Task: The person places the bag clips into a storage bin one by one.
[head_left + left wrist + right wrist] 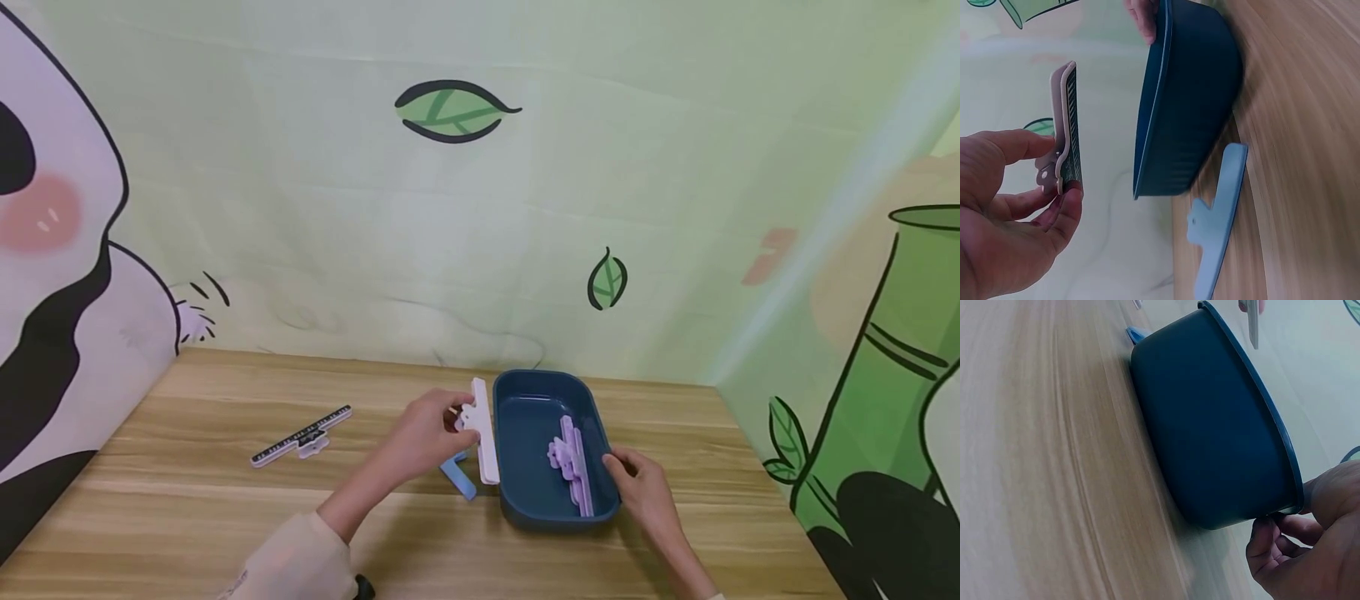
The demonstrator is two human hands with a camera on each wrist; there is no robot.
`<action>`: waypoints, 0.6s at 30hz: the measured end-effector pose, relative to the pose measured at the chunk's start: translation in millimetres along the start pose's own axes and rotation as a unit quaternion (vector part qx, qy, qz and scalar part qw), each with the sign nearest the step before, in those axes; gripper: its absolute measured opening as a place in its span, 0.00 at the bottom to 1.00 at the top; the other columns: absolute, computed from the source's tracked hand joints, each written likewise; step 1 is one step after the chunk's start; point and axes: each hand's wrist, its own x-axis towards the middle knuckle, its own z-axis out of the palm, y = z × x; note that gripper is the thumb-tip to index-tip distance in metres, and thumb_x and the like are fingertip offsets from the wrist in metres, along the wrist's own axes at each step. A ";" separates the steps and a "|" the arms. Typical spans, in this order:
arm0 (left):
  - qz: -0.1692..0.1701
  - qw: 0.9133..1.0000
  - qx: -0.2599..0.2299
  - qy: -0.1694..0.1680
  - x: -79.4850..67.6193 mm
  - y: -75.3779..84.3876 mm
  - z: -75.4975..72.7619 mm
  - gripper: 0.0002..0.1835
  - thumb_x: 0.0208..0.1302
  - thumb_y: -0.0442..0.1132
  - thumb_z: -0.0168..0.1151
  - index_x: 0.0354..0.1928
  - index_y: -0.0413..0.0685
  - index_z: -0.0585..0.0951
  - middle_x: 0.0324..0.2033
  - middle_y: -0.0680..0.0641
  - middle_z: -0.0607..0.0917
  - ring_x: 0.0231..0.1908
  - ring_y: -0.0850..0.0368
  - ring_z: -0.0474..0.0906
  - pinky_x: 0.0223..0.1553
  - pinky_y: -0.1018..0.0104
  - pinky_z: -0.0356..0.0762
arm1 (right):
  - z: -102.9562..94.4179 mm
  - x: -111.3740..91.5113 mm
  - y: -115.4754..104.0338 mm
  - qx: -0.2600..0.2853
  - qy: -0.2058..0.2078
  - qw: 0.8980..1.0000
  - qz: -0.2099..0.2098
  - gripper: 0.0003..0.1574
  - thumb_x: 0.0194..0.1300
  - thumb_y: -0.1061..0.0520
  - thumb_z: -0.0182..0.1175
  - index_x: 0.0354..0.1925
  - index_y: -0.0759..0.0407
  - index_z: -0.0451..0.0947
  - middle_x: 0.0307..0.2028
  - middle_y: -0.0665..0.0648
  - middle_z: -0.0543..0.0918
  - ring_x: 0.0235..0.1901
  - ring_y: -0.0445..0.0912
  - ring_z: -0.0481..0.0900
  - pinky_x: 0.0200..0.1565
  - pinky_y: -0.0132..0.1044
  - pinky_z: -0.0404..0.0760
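Observation:
My left hand (429,433) pinches a pale long bag clip (487,437) by its grip, beside the left rim of a dark blue bin (517,508). In the left wrist view this clip (1061,109) stands upright between thumb and fingers, and a dark patterned face shows on one side. My right hand (647,492) grips the bin's right rim near the front corner, thumb and fingers at the edge in the right wrist view. Inside the bin lies a purple bag clip (577,467). A blue bag clip (1225,194) rests on the table just left of the bin, partly hidden in the head view.
Farther left on the wooden table (202,517) lies a bag clip with a black-and-white striped face (300,437). Behind the table's back edge hangs a pale green backdrop (315,208) with leaves, bamboo and a panda printed on it.

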 end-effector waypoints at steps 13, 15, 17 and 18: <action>0.008 1.000 0.017 -0.021 15.2 6.5 20.3 0.24 0.60 0.33 0.74 0.57 0.31 0.82 0.40 0.42 0.81 0.38 0.52 0.78 0.36 0.67 0.80 | 0.5 -0.2 -0.6 0.005 0.002 1.000 -0.001 0.19 0.76 0.59 0.59 0.54 0.74 0.82 0.48 0.67 0.86 0.46 0.53 0.80 0.44 0.34 0.79; 0.001 0.999 0.022 -0.031 17.6 7.4 23.3 0.24 0.61 0.35 0.74 0.58 0.33 0.82 0.41 0.42 0.80 0.38 0.52 0.77 0.36 0.67 0.80 | 0.6 -0.2 -0.3 0.004 0.003 1.000 -0.001 0.19 0.76 0.59 0.59 0.54 0.74 0.82 0.48 0.67 0.86 0.46 0.53 0.81 0.45 0.34 0.79; 0.000 0.999 0.027 -0.040 20.1 8.1 26.8 0.25 0.62 0.36 0.73 0.59 0.33 0.81 0.42 0.42 0.81 0.39 0.52 0.77 0.36 0.67 0.80 | 0.7 0.0 -0.2 0.002 0.003 1.000 -0.002 0.19 0.76 0.59 0.59 0.54 0.74 0.82 0.48 0.67 0.86 0.47 0.54 0.81 0.45 0.35 0.79; -0.002 0.999 0.030 -0.044 21.2 8.6 28.6 0.25 0.62 0.36 0.73 0.60 0.33 0.81 0.43 0.42 0.81 0.39 0.52 0.76 0.36 0.67 0.80 | 0.7 0.0 -0.1 0.003 0.003 1.000 -0.002 0.19 0.76 0.59 0.59 0.55 0.74 0.82 0.48 0.68 0.86 0.47 0.54 0.81 0.46 0.35 0.79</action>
